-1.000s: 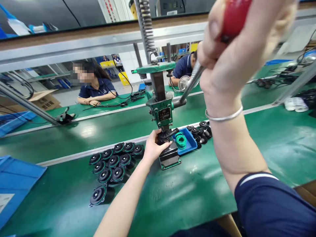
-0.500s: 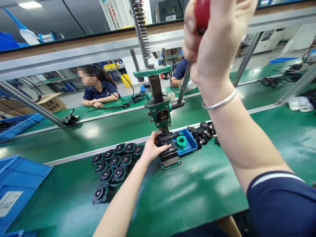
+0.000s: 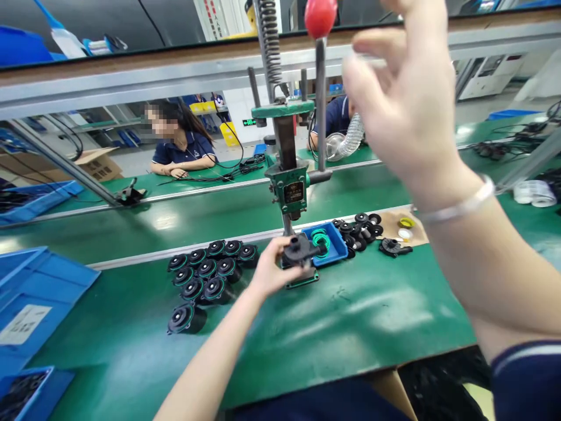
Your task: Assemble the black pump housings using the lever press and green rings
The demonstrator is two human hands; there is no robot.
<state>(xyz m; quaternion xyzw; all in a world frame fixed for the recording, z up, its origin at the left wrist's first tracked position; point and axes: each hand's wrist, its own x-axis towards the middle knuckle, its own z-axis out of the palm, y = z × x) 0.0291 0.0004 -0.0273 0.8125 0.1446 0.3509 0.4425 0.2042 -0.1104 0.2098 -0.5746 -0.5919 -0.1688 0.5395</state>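
A black housing [image 3: 298, 250] is gripped by the left hand [image 3: 272, 270], thumb on the near side, fingers wrapped at the far side. It is held at the foot of the green hand press [image 3: 291, 190], below the ram, stub facing up, side spout pointed right toward the blue tray [image 3: 333, 257]; whether the base beneath is touched cannot be told. The right hand [image 3: 407, 99] is raised at upper right, nothing held, thumb and index finger parted; the remaining fingers are partly cut off by the top edge. A silver bangle [image 3: 464, 202] is worn on that wrist. The press lever [image 3: 321, 105] stands near vertical, its red knob [image 3: 321, 19] just beside the right hand, untouched. Green rings [image 3: 323, 237] are contained in the tray; black round parts [image 3: 357, 232] are heaped at its right, and a second housing [image 3: 393, 248] is laid near a brown sheet [image 3: 388, 223]. Left of the press, black cylindrical units [image 3: 207, 269] edged in green are grouped on the green bench [image 3: 333, 333], one set nearer than the others. Beyond, a co-worker [image 3: 184, 153] is seated, forearms rested on the far bench.
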